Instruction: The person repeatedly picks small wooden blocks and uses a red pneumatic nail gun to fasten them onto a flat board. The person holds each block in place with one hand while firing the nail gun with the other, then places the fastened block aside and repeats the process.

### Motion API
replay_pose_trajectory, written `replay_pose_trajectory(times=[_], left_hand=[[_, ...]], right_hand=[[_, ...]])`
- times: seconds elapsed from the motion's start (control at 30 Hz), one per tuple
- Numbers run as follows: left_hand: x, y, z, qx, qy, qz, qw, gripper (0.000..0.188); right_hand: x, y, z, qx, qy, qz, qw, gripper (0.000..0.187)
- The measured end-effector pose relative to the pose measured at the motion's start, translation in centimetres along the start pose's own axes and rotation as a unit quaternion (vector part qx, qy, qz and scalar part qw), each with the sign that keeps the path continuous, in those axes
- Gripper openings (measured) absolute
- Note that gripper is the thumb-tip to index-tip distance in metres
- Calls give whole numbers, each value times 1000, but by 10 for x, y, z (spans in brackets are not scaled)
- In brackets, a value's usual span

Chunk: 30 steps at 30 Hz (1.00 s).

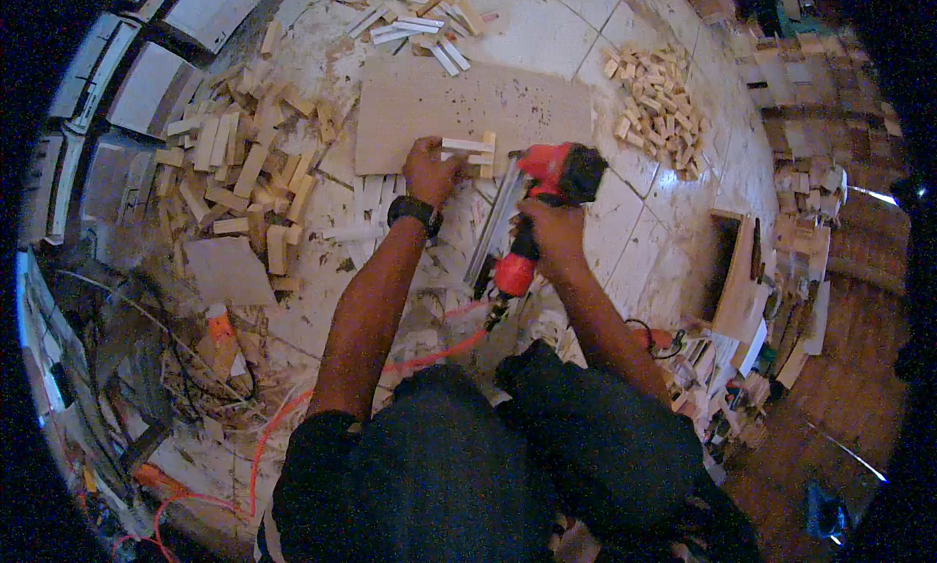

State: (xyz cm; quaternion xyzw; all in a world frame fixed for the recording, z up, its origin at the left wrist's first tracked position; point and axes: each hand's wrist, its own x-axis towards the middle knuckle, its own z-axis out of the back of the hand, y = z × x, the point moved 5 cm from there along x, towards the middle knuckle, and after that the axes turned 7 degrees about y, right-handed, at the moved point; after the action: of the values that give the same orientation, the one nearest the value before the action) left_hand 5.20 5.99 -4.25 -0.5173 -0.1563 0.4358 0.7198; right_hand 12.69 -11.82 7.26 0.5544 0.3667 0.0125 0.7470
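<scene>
My right hand (556, 241) is wrapped round the handle of a red and black air nail gun (543, 169). The gun's long silver magazine (496, 226) slants down toward me, and its nose is close to the small wooden assembly. At the middle of the brown board (405, 104), my left hand (429, 178) has its fingers closed on the near end of that wooden assembly (467, 145). Pale strips lie side by side in it, with a yellowish wood block (488, 153) across their right end. An orange air hose (429, 354) runs from the gun's handle to the lower left.
Many wood blocks (234, 173) are heaped at the left, and a smaller pile of short blocks (659, 104) lies on the tiles at the far right. Pale strips (420, 26) lie beyond the board. An open wooden box (737, 270) stands at right, near stacked wood (810, 192).
</scene>
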Motion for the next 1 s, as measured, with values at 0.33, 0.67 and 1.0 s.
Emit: replay_pose_trajectory(times=[0.33,0.67,1.0], left_hand=[[14,-18,4,-87,136,88,983,28],[113,-31,90,-121,51,-81,988,35],[45,61,191,694,41,71,715,32]], right_hand=[[-23,-6,75,174,-115,-34,977,24],[-13,-10,80,169,-88,-16,982,26],[-10,-10,79,171,-75,-42,981,26]])
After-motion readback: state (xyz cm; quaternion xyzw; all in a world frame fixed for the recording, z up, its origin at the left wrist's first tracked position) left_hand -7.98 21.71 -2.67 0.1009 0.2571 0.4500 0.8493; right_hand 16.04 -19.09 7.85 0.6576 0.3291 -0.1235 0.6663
